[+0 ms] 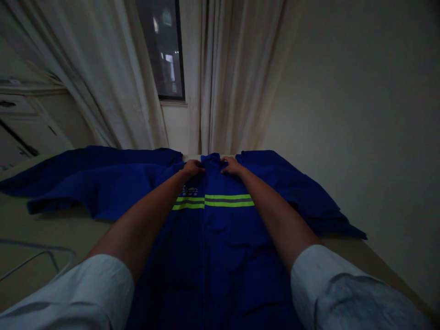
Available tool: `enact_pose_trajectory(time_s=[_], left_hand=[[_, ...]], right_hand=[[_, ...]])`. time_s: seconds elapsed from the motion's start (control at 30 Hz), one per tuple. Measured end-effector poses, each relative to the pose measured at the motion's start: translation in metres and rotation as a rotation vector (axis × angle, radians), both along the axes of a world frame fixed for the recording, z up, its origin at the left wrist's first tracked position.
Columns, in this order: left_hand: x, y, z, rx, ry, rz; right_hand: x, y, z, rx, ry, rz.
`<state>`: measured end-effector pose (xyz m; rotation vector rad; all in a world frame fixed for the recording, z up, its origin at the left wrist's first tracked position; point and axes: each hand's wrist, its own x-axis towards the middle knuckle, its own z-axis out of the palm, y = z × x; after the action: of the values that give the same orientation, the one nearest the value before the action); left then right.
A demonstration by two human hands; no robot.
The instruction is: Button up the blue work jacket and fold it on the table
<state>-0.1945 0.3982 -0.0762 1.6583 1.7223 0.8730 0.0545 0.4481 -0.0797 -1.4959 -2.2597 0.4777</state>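
Observation:
A dark blue work jacket (206, 238) lies spread out with its front up and its collar at the far end. Across its chest runs a yellow-green and grey reflective band (228, 200), with a small pale print above it on the left side. Its sleeves reach out to both sides. My left hand (193, 168) bends its fingers onto the left of the collar (210, 159). On the collar's other side, my right hand (231, 166) curls thumb and fingers at the cloth. Both hands look closed on the jacket, though some fingertips are hidden. The lower end leaves the view.
The jacket lies on a pale yellowish surface (17, 224). A curved grey metal bar (41, 245) stands at the lower left. Long curtains (237, 78) hang beyond, around a dark window (163, 50). A pale cabinet (34, 114) is at the left, a wall (360, 114) at the right.

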Motion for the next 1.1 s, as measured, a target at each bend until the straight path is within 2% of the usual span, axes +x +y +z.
enact_pose_trajectory(time_s=[0.1,0.2,0.33,0.4,0.53,0.6,0.67,0.73,0.83,0.93,1.0,1.1], left_hand=[[0.004,0.002,0.002,0.091,0.002,0.028],[0.000,0.003,0.007,0.128,-0.043,-0.014],[-0.013,0.000,0.017,0.043,-0.202,-0.170],[-0.016,-0.003,0.022,-0.016,-0.220,-0.226],[-0.015,-0.008,0.029,-0.091,-0.166,-0.432],[-0.014,-0.010,0.033,-0.079,-0.109,-0.525],[-0.014,-0.011,0.036,0.001,0.017,-0.562],[-0.015,-0.014,0.039,0.157,0.227,-0.565],[-0.021,-0.023,0.041,0.389,0.542,-0.546],[-0.030,-0.039,0.038,0.439,0.682,-0.584],[-0.036,-0.052,0.033,0.442,0.708,-0.581],[-0.043,-0.071,0.026,0.430,0.745,-0.620]], right_hand=[[0.003,-0.003,0.003,-0.015,0.017,-0.043],[0.005,-0.003,0.009,-0.066,0.012,-0.063],[0.007,-0.004,0.022,-0.124,-0.102,-0.102],[0.006,-0.007,0.026,-0.118,-0.172,-0.106],[0.002,-0.012,0.027,-0.045,-0.228,-0.061],[0.001,-0.014,0.025,-0.008,-0.203,-0.023],[0.001,-0.016,0.026,0.028,-0.192,0.006],[0.002,-0.020,0.029,0.087,-0.212,0.035],[0.007,-0.034,0.035,0.260,-0.271,0.109],[0.014,-0.057,0.038,0.413,-0.344,0.248],[0.019,-0.076,0.036,0.438,-0.407,0.393],[0.026,-0.100,0.032,0.355,-0.469,0.623]])
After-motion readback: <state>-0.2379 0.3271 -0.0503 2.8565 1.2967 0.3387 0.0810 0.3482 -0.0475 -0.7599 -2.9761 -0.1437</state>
